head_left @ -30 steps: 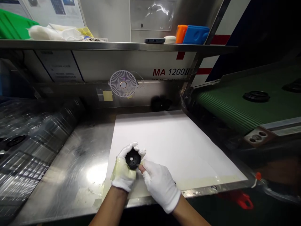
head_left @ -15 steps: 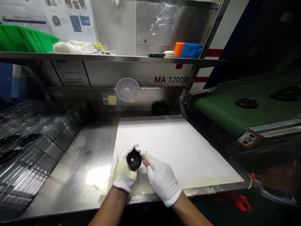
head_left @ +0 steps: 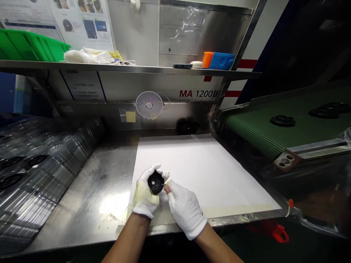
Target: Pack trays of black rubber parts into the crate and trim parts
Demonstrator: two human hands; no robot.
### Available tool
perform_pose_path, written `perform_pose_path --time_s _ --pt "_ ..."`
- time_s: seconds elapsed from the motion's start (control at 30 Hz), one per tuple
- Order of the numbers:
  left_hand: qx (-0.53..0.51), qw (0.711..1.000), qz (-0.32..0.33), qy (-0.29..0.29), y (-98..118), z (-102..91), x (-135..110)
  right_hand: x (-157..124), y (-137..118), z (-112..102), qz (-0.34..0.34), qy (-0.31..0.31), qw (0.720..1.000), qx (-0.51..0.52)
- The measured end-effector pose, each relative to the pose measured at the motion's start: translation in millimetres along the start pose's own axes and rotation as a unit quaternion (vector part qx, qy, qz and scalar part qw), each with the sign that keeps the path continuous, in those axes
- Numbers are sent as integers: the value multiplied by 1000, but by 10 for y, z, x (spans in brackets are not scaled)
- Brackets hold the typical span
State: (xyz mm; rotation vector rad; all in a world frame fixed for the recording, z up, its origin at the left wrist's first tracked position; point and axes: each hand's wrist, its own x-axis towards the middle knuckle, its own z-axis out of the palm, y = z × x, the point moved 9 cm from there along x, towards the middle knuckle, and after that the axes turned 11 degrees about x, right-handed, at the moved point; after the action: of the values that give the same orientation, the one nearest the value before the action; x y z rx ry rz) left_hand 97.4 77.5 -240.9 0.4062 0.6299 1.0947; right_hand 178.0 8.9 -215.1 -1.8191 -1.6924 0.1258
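Observation:
My left hand, in a white glove, is wrapped round a small round black part with small holes in its face, held just above a white sheet on the steel bench. My right hand, also gloved, has its fingers pinched together at the part's right edge. What the pinch holds, if anything, is too small to see.
A green conveyor belt at the right carries black round parts. Clear plastic trays with black parts lie at the left. A small white fan hangs on the back wall. The shelf above holds a green bin and blue and orange boxes.
Both hands with the black part have moved slightly up and away from the bench's front edge. The view has tilted up, showing more of the shelf and posters.

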Motion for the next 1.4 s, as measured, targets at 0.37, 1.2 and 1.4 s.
perform_pose_path --time_s 0.37,1.2,1.4 --pt "15 999 41 -12 47 -21 95 70 -16 47 30 -34 996 76" --pt "27 997 7 -71 104 -6 74 115 -55 120 24 -33 993 112" --pt "18 999 34 -32 123 -55 117 100 0 140 53 -32 994 90"
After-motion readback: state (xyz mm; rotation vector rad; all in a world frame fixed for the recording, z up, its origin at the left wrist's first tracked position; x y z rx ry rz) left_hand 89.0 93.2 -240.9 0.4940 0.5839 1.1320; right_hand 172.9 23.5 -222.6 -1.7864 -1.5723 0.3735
